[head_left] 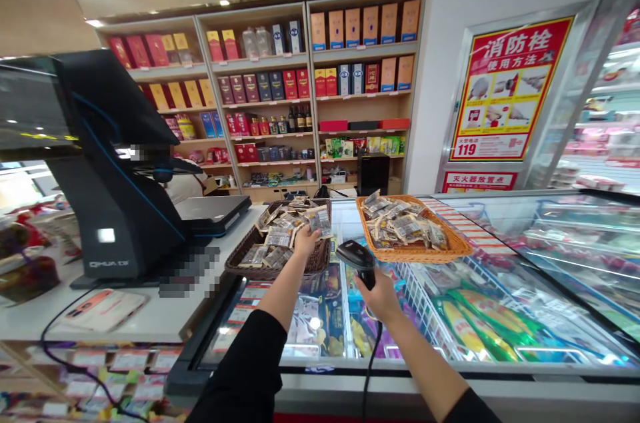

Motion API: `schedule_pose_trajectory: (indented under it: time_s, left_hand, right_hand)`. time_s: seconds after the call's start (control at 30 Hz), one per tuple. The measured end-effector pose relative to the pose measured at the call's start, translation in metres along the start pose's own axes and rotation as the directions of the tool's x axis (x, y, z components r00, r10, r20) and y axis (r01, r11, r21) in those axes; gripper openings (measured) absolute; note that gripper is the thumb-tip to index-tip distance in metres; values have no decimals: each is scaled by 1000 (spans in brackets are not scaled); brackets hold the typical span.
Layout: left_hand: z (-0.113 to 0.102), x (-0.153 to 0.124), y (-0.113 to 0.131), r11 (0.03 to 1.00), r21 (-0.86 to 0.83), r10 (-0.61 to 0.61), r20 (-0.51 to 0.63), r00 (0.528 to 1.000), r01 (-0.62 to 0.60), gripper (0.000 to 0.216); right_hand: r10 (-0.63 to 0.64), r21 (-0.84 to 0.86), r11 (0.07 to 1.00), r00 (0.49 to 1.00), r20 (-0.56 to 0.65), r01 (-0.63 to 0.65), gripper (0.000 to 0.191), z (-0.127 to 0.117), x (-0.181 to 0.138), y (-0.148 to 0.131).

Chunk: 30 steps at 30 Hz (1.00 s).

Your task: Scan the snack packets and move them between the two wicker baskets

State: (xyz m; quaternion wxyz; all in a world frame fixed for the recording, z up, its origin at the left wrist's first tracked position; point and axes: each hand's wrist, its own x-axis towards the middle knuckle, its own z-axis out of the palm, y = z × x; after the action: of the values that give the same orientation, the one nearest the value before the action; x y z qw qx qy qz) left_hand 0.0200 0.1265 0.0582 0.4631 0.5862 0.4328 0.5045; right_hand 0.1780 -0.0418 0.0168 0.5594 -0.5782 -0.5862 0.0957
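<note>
My left hand (306, 242) reaches over the dark brown wicker basket (250, 270) and has its fingers closed on a small snack packet (320, 219) at the basket's right side. Several similar clear-and-beige packets (280, 236) fill that basket. My right hand (384, 295) is wrapped round the handle of a black barcode scanner (356, 254), whose head points left toward the dark basket. Its cable (373, 363) hangs down toward me. Beyond the scanner, on the right, a light tan wicker basket (425, 255) holds more of the same packets.
Both baskets rest on a glass-topped freezer (480, 370) with bagged goods inside. On the left counter (170, 313) stand a black checkout terminal (125, 196) and a phone (106, 310). Shelves of boxed bottles (265, 86) line the back wall; a fire-hydrant poster (510, 90) hangs at right.
</note>
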Motion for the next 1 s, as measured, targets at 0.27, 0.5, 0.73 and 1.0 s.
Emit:
schedule_pose_trajectory:
  time_s: [0.27,0.5,0.73,1.0]
  left_hand:
    - [-3,-6,11,997,78,12,0,1000,-12,27]
    - [-3,-5,8,998,32,46,13,999,-47,28]
    - [-3,-7,25,915,332,256,-42,966,-228,26]
    - [115,-8,62,814,498,205,234,950,-298,42]
  right_hand:
    - [-12,-41,999,1000,-1,12,25,3,-1,-1]
    - [23,41,999,1000,8,-23,24,3,-2,-2]
    - [382,608,763,912,-150,-220,30,-2,6,12]
    - [626,788,616,600,-498,11,31,-23,24,42]
